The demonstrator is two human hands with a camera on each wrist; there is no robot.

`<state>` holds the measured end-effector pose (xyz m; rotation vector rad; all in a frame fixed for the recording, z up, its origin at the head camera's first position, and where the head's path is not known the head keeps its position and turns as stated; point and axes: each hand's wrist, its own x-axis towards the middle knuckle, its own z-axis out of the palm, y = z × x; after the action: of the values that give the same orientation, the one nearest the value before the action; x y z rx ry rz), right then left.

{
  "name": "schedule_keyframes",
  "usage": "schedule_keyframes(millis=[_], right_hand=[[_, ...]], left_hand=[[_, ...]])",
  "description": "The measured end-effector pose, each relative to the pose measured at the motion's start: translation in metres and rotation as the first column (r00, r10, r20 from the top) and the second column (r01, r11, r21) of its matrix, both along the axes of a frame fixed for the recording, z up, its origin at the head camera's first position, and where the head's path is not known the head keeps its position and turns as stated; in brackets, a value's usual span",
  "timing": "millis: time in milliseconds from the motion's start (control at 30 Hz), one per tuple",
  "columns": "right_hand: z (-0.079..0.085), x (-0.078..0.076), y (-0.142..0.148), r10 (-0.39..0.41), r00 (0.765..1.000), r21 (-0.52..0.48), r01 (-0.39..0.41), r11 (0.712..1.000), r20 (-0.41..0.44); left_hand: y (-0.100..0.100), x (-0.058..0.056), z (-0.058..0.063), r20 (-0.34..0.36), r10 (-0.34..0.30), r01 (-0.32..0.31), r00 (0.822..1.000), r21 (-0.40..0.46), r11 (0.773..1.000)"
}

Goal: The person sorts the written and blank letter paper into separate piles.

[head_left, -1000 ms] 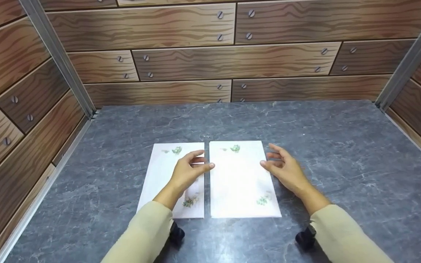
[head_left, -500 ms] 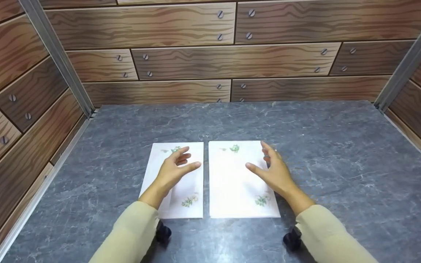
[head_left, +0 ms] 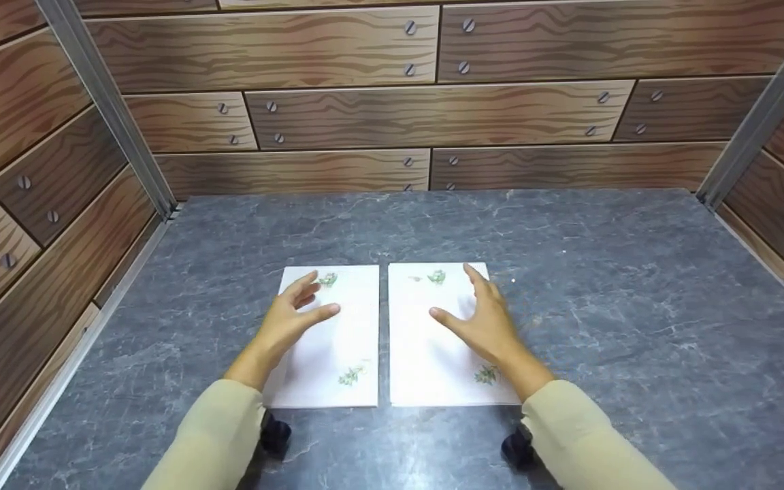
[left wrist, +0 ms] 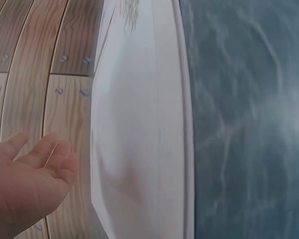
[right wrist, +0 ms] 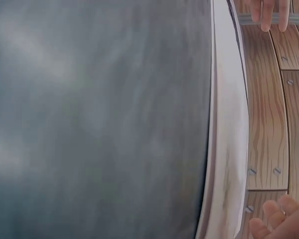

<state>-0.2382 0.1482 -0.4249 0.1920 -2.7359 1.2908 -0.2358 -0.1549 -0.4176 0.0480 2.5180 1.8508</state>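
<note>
Two white paper stacks printed with small green sprigs lie side by side, a narrow gap between them. Over the left paper stack (head_left: 354, 333) hovers my left hand (head_left: 283, 330), its thumb and fingers spread apart and holding nothing. My right hand (head_left: 484, 323) hangs in the same way over the right paper stack (head_left: 412, 361), casting a shadow on it. In the left wrist view, the near edge of the left stack (left wrist: 164, 124) shows some thickness, and the fingers (left wrist: 55, 154) appear beyond it. The right wrist view catches the right stack (right wrist: 231, 99) edge-on.
Both stacks lie on a dark grey marbled tabletop (head_left: 610, 286). A wood-plank-patterned wall (head_left: 337, 116) stands at the back, with similar panels on both sides and metal posts (head_left: 113, 116) in the corners.
Both hands have moved to the left above the paper stacks. The right hand has gone from the right stack's edge to over it. The stacks lie where they were.
</note>
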Motion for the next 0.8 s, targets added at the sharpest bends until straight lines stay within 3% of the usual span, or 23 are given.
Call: schedule_keyframes(millis=[233, 800], right_hand=[[0.0, 0.001, -0.018, 0.019, 1.0, 0.041, -0.02, 0.999, 0.024], [0.0, 0.004, -0.056, 0.112, 0.993, 0.025, -0.113, 0.993, 0.032]], left_hand=[[-0.02, 0.003, -0.002, 0.021, 0.021, -0.021, 1.0, -0.01, 1.0], [-0.055, 0.009, -0.007, 0.11, 0.04, -0.035, 0.993, -0.05, 0.998]])
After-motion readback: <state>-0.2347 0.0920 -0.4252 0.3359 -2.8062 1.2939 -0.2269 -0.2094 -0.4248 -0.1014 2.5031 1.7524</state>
